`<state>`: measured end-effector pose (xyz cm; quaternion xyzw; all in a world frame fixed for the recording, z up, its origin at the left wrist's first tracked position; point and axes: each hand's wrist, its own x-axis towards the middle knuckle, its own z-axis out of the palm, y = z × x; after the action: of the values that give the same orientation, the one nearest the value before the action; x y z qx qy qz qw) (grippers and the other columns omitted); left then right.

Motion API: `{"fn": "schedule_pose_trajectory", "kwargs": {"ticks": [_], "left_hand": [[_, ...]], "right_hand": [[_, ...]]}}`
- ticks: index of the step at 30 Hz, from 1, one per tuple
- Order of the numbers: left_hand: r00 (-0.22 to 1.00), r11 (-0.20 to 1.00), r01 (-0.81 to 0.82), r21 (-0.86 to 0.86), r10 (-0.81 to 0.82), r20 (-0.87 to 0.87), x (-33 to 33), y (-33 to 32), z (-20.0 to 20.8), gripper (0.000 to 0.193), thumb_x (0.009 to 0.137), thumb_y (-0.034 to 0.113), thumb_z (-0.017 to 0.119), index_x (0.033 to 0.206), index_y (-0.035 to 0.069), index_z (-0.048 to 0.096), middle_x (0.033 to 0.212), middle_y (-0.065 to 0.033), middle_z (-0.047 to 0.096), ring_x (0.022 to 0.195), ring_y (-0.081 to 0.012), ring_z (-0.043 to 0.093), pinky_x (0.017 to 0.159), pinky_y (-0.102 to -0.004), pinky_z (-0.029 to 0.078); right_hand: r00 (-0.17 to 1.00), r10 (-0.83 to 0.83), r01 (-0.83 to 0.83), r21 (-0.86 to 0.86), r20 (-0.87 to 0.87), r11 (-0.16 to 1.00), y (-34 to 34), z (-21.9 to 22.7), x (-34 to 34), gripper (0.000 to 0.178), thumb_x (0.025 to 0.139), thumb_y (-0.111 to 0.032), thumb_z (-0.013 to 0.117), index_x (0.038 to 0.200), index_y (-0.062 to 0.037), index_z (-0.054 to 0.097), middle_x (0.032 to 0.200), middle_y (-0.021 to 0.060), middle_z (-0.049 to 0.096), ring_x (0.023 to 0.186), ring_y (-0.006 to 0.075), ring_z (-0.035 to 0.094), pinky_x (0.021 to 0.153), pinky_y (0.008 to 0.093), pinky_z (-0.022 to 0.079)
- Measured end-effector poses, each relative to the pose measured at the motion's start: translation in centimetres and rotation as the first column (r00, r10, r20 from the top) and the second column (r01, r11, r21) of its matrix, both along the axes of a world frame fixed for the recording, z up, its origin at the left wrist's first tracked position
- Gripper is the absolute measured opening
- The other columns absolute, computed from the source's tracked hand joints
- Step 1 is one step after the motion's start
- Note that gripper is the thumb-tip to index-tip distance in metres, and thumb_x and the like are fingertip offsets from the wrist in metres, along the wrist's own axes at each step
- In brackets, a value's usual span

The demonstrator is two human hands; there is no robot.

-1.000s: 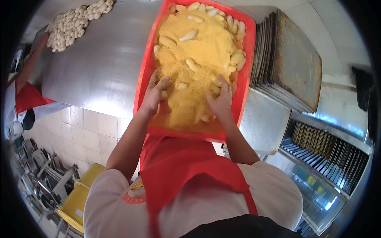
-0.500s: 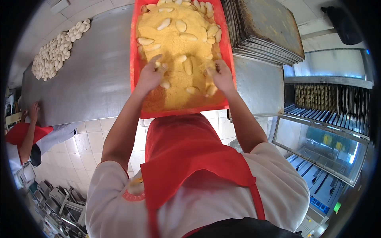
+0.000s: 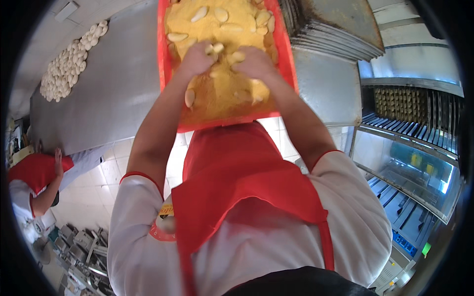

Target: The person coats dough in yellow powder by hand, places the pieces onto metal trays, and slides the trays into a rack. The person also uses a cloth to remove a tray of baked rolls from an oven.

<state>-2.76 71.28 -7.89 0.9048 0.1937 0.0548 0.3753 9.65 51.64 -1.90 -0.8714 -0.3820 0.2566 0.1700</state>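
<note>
A red plastic tub (image 3: 290,69) in front of me holds yellow crumbs (image 3: 222,101) with several pale, oval dough pieces in and on them. My left hand (image 3: 197,59) is over the middle of the tub, its fingers closed around dough pieces (image 3: 215,48). Close beside it, my right hand (image 3: 254,63) grips another dough piece (image 3: 237,57), fingers curled in. Crumbs and the hands hide parts of these pieces. One loose dough piece (image 3: 189,97) lies near the tub's left wall.
On the metal table (image 3: 118,79) at left sits a heap of white dough pieces (image 3: 64,71). Stacked baking trays (image 3: 340,29) stand right of the tub. A rack of filled trays (image 3: 400,106) is farther right. At far left a co-worker's hand (image 3: 58,162) is raised near the table's edge.
Both my hands have moved farther into the tub and closer together, now closed on dough pieces. The view has shifted slightly. The co-worker's hand has moved away from the table edge.
</note>
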Motion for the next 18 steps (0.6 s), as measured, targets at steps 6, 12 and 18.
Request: {"fn": "schedule_pose_trajectory", "kwargs": {"ticks": [6, 12, 18], "left_hand": [[0.986, 0.986, -0.168, 0.006, 0.168, -0.003, -7.4, 0.2, 7.3, 0.054, 0.081, 0.037, 0.085, 0.114, -0.002, 0.067, 0.102, -0.0202, 0.074, 0.094, -0.0301, 0.074, 0.082, -0.0437, 0.058], [0.781, 0.935, 0.196, 0.297, 0.034, -0.623, -9.7, -4.2, 3.5, 0.031, 0.088, 0.030, 0.076, 0.103, 0.003, 0.069, 0.105, -0.0202, 0.075, 0.097, -0.0357, 0.074, 0.083, -0.0491, 0.058], [0.907, 0.981, -0.159, -0.114, 0.100, -0.409, -10.7, -5.6, 6.4, 0.026, 0.091, 0.025, 0.073, 0.105, 0.003, 0.068, 0.101, -0.0142, 0.074, 0.088, -0.0275, 0.071, 0.072, -0.0397, 0.056]], "right_hand": [[0.903, -0.081, 0.221, 0.296, -0.422, 0.929, -8.3, 0.1, -2.6, 0.049, 0.078, -0.031, 0.085, 0.115, -0.0029, 0.067, 0.108, 0.0159, 0.071, 0.106, 0.0320, 0.071, 0.091, 0.0394, 0.056], [1.000, -0.012, 0.013, 0.072, -0.013, 0.997, -7.6, -0.4, -6.4, 0.047, 0.082, -0.031, 0.084, 0.114, -0.0008, 0.069, 0.105, 0.0145, 0.072, 0.105, 0.0295, 0.071, 0.091, 0.0406, 0.055], [0.841, -0.153, 0.261, 0.142, -0.520, 0.955, -9.1, -0.8, -3.3, 0.054, 0.081, -0.040, 0.082, 0.119, -0.0039, 0.070, 0.111, 0.0179, 0.074, 0.105, 0.0330, 0.072, 0.092, 0.0414, 0.056]]}}
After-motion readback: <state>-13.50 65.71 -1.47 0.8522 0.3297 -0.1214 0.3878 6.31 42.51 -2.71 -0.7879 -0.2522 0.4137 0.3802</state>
